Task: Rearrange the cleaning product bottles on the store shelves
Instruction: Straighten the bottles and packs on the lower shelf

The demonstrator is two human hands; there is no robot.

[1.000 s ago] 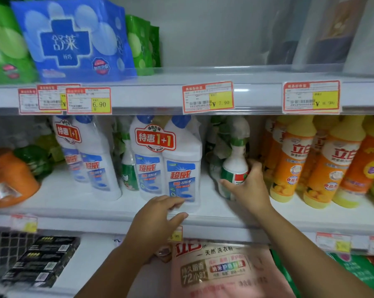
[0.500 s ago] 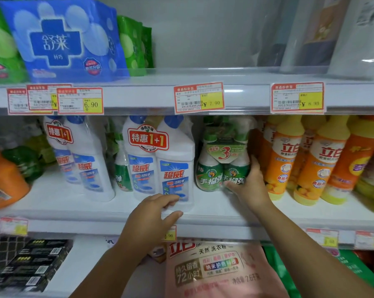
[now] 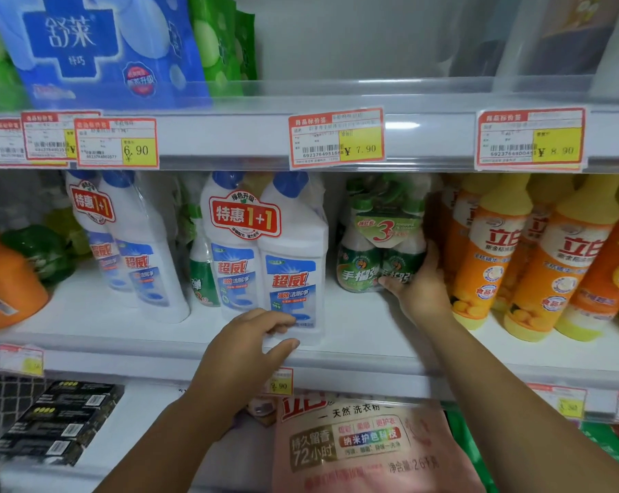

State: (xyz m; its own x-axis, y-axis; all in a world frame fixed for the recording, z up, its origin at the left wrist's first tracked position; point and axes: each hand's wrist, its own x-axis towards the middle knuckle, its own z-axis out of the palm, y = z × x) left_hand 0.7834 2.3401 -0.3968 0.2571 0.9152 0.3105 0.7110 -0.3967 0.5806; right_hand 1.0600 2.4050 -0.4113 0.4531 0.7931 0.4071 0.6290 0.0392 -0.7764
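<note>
A shrink-wrapped pack of green-and-white bottles (image 3: 370,250) stands upright on the middle shelf (image 3: 365,336). My right hand (image 3: 420,286) grips the pack's lower right side, thumb across its front. Left of it stands a twin pack of white toilet-cleaner bottles with blue caps (image 3: 265,254). My left hand (image 3: 245,345) hovers at that twin pack's base, fingers loosely curled, holding nothing. A second white twin pack (image 3: 123,240) stands further left, with a single green-labelled bottle (image 3: 201,275) between the two.
Orange-and-yellow dish soap bottles (image 3: 535,257) crowd the shelf's right end, touching my right hand's back. An orange jug (image 3: 5,286) lies at the left. Blue and green packets (image 3: 98,48) fill the upper shelf. A pink detergent bag (image 3: 368,446) and black boxes (image 3: 55,421) sit below.
My right hand turned the green-and-white pack from side-on to label-forward and set it upright beside the white twin pack. My left hand stayed at the shelf edge.
</note>
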